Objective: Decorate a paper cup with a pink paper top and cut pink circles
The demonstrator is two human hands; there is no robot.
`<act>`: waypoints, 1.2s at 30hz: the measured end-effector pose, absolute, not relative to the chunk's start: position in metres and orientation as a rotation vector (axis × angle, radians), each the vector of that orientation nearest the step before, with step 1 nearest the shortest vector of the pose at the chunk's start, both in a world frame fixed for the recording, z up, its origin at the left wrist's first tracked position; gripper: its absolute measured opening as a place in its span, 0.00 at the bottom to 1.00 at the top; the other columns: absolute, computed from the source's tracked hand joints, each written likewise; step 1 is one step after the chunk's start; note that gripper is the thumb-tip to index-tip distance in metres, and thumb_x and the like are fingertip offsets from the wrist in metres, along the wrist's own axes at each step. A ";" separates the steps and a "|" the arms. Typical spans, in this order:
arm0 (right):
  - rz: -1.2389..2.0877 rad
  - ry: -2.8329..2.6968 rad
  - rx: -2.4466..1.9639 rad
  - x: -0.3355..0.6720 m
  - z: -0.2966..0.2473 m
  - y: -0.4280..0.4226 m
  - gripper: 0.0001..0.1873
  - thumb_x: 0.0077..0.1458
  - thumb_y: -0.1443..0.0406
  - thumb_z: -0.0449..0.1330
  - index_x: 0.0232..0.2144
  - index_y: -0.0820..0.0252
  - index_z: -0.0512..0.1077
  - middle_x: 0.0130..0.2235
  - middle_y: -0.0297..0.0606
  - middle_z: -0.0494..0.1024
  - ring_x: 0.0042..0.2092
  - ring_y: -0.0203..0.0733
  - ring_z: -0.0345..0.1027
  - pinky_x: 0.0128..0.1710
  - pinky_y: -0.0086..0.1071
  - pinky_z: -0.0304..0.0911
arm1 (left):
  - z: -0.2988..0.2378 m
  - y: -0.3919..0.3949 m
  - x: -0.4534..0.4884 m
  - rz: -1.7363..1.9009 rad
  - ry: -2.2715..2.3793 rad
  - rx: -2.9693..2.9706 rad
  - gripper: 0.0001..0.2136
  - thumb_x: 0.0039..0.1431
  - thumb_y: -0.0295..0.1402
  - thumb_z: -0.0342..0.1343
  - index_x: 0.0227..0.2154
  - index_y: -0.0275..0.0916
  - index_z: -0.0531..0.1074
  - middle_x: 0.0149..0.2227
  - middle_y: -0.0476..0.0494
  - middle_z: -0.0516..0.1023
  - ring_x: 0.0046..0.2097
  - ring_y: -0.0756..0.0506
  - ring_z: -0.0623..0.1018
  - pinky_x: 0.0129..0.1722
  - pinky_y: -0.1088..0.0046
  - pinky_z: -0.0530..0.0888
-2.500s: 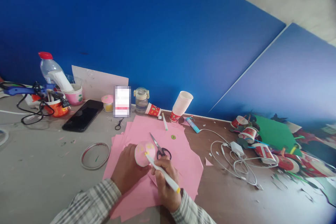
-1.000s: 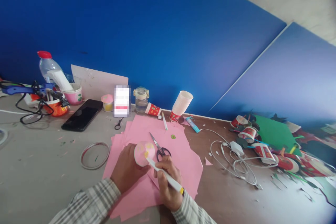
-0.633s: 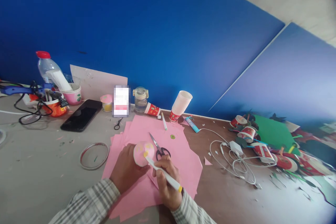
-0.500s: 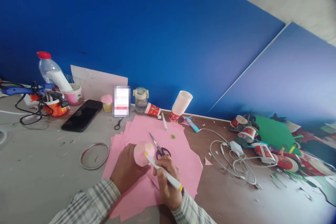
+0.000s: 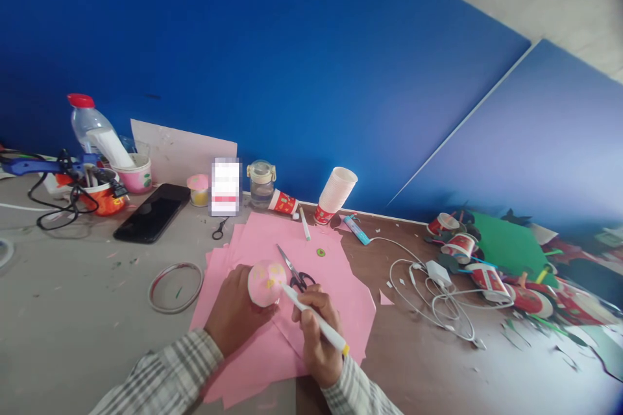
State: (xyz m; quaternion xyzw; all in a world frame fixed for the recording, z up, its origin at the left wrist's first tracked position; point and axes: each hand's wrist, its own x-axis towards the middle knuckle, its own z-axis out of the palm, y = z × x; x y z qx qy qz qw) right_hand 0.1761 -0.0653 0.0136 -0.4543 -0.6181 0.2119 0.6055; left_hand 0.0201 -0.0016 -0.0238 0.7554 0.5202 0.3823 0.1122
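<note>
The left hand (image 5: pixel 237 318) cups a pink cup (image 5: pixel 265 283) above the pink paper (image 5: pixel 335 285) near the front of the table (image 5: pixel 73 311); the right hand (image 5: pixel 314 331) grips a white marker (image 5: pixel 316 321), its tip at the cup's rim. A slipped stroke could smear the yellow spots, since the cup is only hand-braced. Scissors (image 5: pixel 296 272) lie just beyond. The cup's marks are too small to read; the far label is blurred.

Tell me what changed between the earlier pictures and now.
The right hand drew slightly right and back, taking the marker tip off the yellow dots to the edge of the pink ball. The left hand keeps its grip on the ball; the scissors have not moved.
</note>
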 end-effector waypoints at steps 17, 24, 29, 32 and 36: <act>0.470 -1.564 -0.980 0.175 0.018 -0.071 0.07 0.51 0.63 0.53 0.28 0.57 0.70 0.20 0.31 0.66 0.26 0.44 0.61 0.30 0.39 0.62 | -0.027 0.002 0.017 1.083 1.493 2.173 0.20 0.27 0.35 0.63 0.30 0.44 0.67 0.31 0.48 0.70 0.33 0.39 0.72 0.30 0.59 0.73; 0.425 -1.520 -1.071 0.177 0.016 -0.069 0.05 0.49 0.67 0.53 0.28 0.57 0.69 0.22 0.32 0.67 0.27 0.44 0.63 0.28 0.38 0.62 | -0.021 0.000 0.019 1.123 1.520 2.161 0.22 0.28 0.40 0.64 0.32 0.44 0.67 0.30 0.47 0.71 0.33 0.38 0.72 0.29 0.59 0.73; 0.416 -1.542 -1.120 0.175 0.017 -0.069 0.06 0.49 0.68 0.52 0.28 0.57 0.69 0.22 0.32 0.68 0.26 0.44 0.64 0.27 0.36 0.62 | -0.019 -0.001 0.020 1.107 1.529 2.176 0.22 0.26 0.38 0.65 0.31 0.44 0.66 0.30 0.48 0.70 0.33 0.38 0.72 0.29 0.59 0.73; 0.431 -1.565 -1.099 0.175 0.017 -0.070 0.05 0.48 0.68 0.53 0.28 0.57 0.69 0.21 0.31 0.67 0.27 0.45 0.64 0.27 0.36 0.62 | -0.018 -0.001 0.019 1.120 1.512 2.184 0.20 0.28 0.37 0.63 0.30 0.44 0.66 0.29 0.49 0.70 0.32 0.39 0.72 0.28 0.59 0.73; 0.432 -1.547 -1.108 0.175 0.016 -0.070 0.06 0.48 0.69 0.52 0.28 0.57 0.69 0.21 0.32 0.67 0.27 0.44 0.63 0.27 0.37 0.62 | -0.021 0.000 0.019 1.117 1.505 2.193 0.21 0.28 0.38 0.64 0.31 0.44 0.67 0.30 0.48 0.71 0.33 0.38 0.72 0.29 0.59 0.73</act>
